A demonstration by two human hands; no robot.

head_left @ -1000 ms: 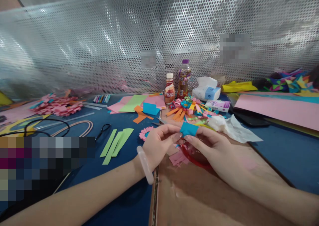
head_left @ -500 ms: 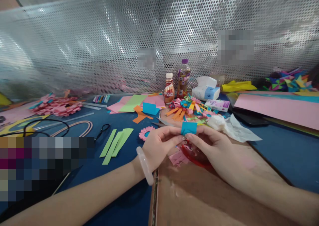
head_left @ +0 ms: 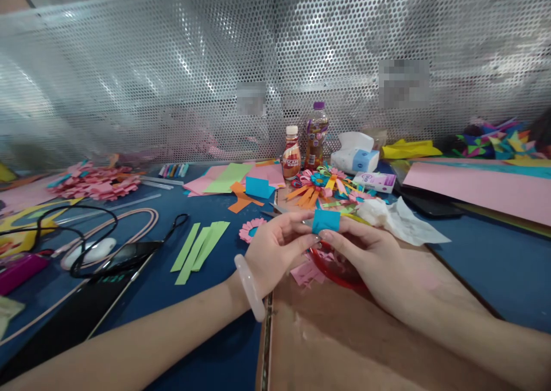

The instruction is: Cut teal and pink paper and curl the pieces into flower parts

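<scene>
A small piece of blue paper (head_left: pixel 326 221) is pinched between my two hands, above a brown board. My left hand (head_left: pixel 279 244), with a pale bangle at the wrist, grips its lower left edge with thumb and fingers. My right hand (head_left: pixel 365 250) pinches it from the right. Just below the hands lies a red ring-shaped object (head_left: pixel 333 273), partly hidden by my right hand. Pink paper strips (head_left: pixel 306 271) rest beside it. Left of my left hand is a pink paper flower (head_left: pixel 250 230) with a blue centre. Scissor blades (head_left: pixel 279 208) show behind my left hand.
Green paper strips (head_left: pixel 201 250) and a phone (head_left: pixel 90 305) with cables lie at left. Two bottles (head_left: pixel 317 138), a tissue pack (head_left: pixel 355 153) and paper flowers (head_left: pixel 316 187) stand or lie at the back. Crumpled tissue (head_left: pixel 398 221) and pink sheets (head_left: pixel 477 190) are on the right.
Both hands keep their pinch on the blue paper with almost no movement. The view has shifted very slightly.
</scene>
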